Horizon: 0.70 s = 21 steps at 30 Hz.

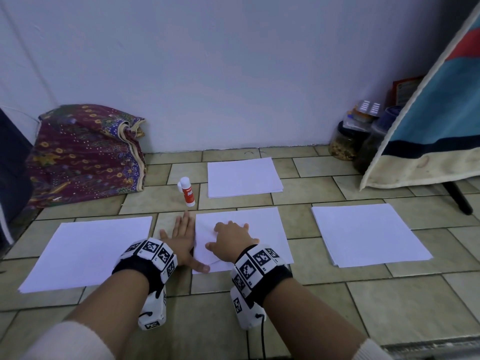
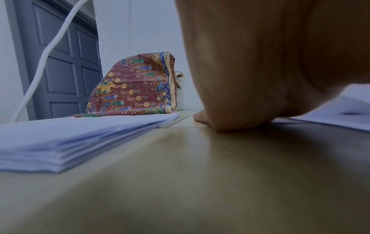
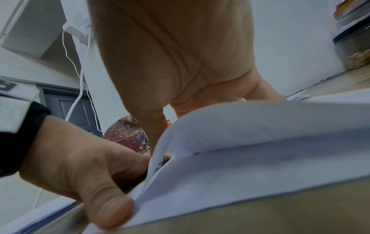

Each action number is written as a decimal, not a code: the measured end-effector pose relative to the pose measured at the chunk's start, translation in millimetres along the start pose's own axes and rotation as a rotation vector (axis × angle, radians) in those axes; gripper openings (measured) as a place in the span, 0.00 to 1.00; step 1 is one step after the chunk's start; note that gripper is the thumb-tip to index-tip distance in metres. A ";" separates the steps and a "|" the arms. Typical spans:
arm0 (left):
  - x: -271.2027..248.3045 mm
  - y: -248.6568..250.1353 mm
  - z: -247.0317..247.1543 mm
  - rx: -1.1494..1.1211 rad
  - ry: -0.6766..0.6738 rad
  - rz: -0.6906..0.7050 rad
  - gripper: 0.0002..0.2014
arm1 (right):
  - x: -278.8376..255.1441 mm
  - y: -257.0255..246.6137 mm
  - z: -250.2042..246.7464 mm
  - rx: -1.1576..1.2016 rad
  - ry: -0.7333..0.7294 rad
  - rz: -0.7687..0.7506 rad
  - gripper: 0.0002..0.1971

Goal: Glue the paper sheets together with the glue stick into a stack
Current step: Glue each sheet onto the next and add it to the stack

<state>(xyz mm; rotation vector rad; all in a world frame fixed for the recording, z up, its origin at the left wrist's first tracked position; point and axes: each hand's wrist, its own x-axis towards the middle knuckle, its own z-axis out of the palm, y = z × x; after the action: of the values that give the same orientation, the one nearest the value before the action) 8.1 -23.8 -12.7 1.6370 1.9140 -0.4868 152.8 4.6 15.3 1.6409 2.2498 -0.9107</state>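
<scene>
Four piles of white paper lie on the tiled floor: a left pile [image 1: 88, 253], a middle pile [image 1: 259, 229], a far pile [image 1: 244, 176] and a right pile [image 1: 368, 233]. A glue stick [image 1: 186, 191] with a white cap and orange label stands capped between the left and far piles. My left hand [image 1: 181, 235] lies flat on the floor beside the middle pile, its thumb against the near-left corner. My right hand [image 1: 231, 240] sits on the middle pile with curled fingers. In the right wrist view it lifts the top sheet [image 3: 260, 129], whose left edge curls upward.
A patterned cloth bundle [image 1: 83, 152] leans on the wall at the far left. Jars [image 1: 345, 141] stand at the far right, beside a hanging blue and cream fabric [image 1: 428, 126] and a dark leg [image 1: 458, 201]. A grey door [image 2: 66, 63] is off to the left.
</scene>
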 end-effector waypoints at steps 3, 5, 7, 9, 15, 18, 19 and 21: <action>-1.5 1.3 -1.3 -0.002 -0.004 0.000 0.70 | 0.4 -0.9 0.5 -0.008 -0.004 0.004 0.28; -3.3 2.6 -2.5 -0.002 -0.010 0.001 0.70 | 0.1 -0.9 0.5 -0.006 -0.002 0.006 0.28; -5.2 3.8 -3.6 0.005 -0.013 0.003 0.71 | 0.3 -0.4 0.8 -0.005 -0.003 0.003 0.29; -6.0 3.5 -4.3 0.003 -0.010 0.006 0.72 | 0.8 0.0 1.4 -0.010 -0.001 -0.002 0.30; 1.4 2.1 -5.2 -0.142 0.003 -0.030 0.66 | 3.1 -1.0 0.4 0.013 -0.011 0.003 0.30; 7.8 4.7 -3.3 -0.279 0.084 -0.055 0.47 | 7.5 -1.1 0.9 -0.014 -0.026 0.002 0.23; 7.7 4.9 -3.5 -0.322 0.108 -0.053 0.43 | 7.9 -0.5 0.9 -0.023 -0.029 -0.001 0.23; 8.5 4.2 -3.2 -0.363 0.134 -0.047 0.41 | 7.3 0.8 0.1 -0.036 -0.039 0.000 0.25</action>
<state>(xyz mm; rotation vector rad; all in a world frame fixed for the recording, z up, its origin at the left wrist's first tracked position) 10.8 -14.5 -15.2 1.4190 2.0012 -0.0394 150.9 10.4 11.2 1.5945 2.2275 -0.8894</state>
